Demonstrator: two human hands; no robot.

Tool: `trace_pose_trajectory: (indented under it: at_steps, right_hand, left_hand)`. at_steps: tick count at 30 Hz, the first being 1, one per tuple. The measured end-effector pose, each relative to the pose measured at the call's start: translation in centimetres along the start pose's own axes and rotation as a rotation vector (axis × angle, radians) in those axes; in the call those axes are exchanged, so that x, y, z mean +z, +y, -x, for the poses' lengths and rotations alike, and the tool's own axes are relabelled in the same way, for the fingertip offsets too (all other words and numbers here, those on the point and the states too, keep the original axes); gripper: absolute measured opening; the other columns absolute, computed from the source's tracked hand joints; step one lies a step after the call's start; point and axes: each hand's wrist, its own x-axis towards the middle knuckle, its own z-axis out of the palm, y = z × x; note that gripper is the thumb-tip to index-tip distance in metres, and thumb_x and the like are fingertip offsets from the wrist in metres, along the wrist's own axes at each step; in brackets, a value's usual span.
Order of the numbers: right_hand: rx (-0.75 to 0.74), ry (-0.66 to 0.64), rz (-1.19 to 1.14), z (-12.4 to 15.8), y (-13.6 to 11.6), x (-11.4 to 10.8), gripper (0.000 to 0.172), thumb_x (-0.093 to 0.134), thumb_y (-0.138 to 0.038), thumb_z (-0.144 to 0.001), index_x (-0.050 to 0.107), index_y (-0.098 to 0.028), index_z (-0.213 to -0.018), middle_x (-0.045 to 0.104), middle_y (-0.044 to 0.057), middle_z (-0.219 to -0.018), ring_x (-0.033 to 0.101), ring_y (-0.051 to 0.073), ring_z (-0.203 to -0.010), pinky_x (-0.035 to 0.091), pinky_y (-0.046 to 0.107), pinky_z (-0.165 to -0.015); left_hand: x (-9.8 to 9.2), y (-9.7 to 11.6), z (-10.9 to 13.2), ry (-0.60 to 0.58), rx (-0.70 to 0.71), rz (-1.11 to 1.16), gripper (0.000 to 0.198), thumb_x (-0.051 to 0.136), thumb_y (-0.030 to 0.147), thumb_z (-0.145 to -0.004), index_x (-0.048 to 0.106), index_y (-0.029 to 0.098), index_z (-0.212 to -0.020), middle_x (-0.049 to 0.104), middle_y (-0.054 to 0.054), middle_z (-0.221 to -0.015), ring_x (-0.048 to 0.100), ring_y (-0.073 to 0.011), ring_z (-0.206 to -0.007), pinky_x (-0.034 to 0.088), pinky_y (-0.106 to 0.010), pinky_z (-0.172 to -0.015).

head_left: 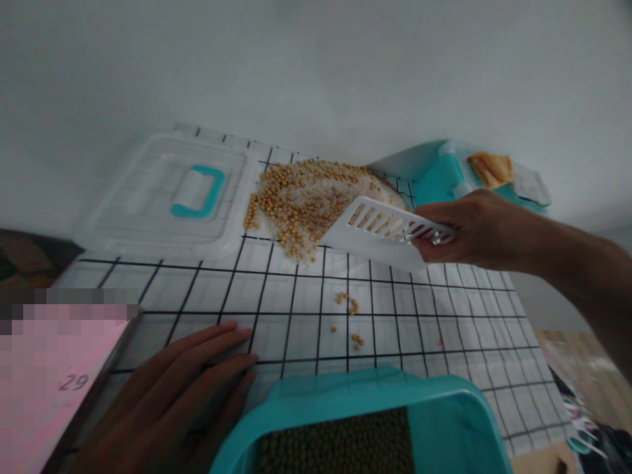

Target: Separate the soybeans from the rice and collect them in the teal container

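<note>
My right hand (467, 227) is closed around a white slotted plastic piece (378, 227), like a flat scoop, tilted over the near right edge of a pile. The pile (316, 197) is made of yellow soybeans mixed with white rice. My left hand (182, 388) lies flat on the checked tabletop with its fingers stretched out, holding nothing. Close to it stands a teal bin (385, 388), and dark green beans (340, 444) show inside. A few loose soybeans (353, 306) are scattered between the pile and the bin.
A clear lid (227, 234) with a teal handle (214, 194) lies at the left by the wall. Against the wall at the right is a teal container (434, 174) with an orange packet (491, 169) on top. A pink sheet (64, 408) marked 29 sits at the lower left.
</note>
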Motion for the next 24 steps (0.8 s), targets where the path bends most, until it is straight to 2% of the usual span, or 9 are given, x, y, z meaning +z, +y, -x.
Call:
trace_pose_trajectory:
  at_steps: [3, 9, 12, 16, 20, 24]
  right_hand:
    - [0.005, 0.03, 0.081, -0.3, 0.3, -0.1, 0.011, 0.067, -0.031, -0.085, 0.066, -0.02, -0.081, 0.049, -0.008, -0.052, 0.04, 0.004, -0.044, 0.027, 0.02, -0.045]
    - [0.038, 0.066, 0.211, -0.8, 1.0, -0.2, 0.017, 0.066, -0.039, -0.086, 0.065, -0.023, -0.083, 0.052, -0.006, -0.054, 0.042, 0.006, -0.043, 0.025, 0.023, -0.046]
    - [0.049, 0.054, 0.244, -0.6, 0.7, -0.3, 0.017, 0.065, -0.041, -0.087, 0.066, -0.024, -0.086, 0.055, -0.005, -0.057, 0.047, 0.009, -0.047, 0.027, 0.024, -0.048]
    - [0.039, 0.013, 0.226, 0.2, 0.0, -0.8, 0.019, 0.06, -0.044, -0.092, 0.068, -0.028, -0.095, 0.059, -0.006, -0.058, 0.048, 0.009, -0.046, 0.027, 0.024, -0.048]
    - [0.013, -0.026, 0.164, 1.5, -0.5, -1.4, 0.023, 0.054, -0.048, -0.096, 0.069, -0.031, -0.099, 0.064, -0.007, -0.061, 0.053, 0.009, -0.047, 0.032, 0.024, -0.05]
    - [0.004, 0.048, 0.183, 2.7, -0.6, -2.0, 0.022, 0.056, -0.047, -0.095, 0.068, -0.029, -0.095, 0.057, -0.006, -0.056, 0.046, 0.008, -0.042, 0.03, 0.024, -0.047]
  left_hand:
    - [0.0, 0.1, -0.1, 0.025, 0.009, -0.003, 0.026, 0.06, 0.025, -0.091, 0.061, 0.031, -0.117, 0.059, -0.002, -0.132, 0.058, -0.0241, -0.122, 0.05, -0.047, -0.101]
    - [-0.1, 0.0, 0.2, -0.025, -0.027, -0.012, 0.025, 0.053, 0.033, -0.095, 0.061, 0.033, -0.119, 0.058, -0.002, -0.135, 0.055, -0.0241, -0.125, 0.046, -0.047, -0.104]
    - [0.2, -0.5, 0.1, 0.032, 0.008, -0.009, 0.025, 0.054, 0.031, -0.094, 0.062, 0.031, -0.118, 0.059, -0.001, -0.133, 0.056, -0.022, -0.124, 0.045, -0.043, -0.104]
    - [0.5, -0.9, -0.4, 0.095, 0.131, -0.01, 0.024, 0.055, 0.031, -0.093, 0.064, 0.028, -0.115, 0.061, -0.003, -0.129, 0.057, -0.0208, -0.122, 0.043, -0.04, -0.105]
    - [0.4, -0.3, -0.7, 0.084, 0.052, 0.022, 0.023, 0.054, 0.03, -0.094, 0.063, 0.028, -0.115, 0.06, -0.003, -0.13, 0.056, -0.0218, -0.123, 0.044, -0.042, -0.105]
    - [0.5, -0.2, -0.4, 0.088, 0.053, 0.031, 0.024, 0.05, 0.035, -0.095, 0.063, 0.028, -0.115, 0.061, -0.004, -0.13, 0.055, -0.0239, -0.124, 0.043, -0.045, -0.105]
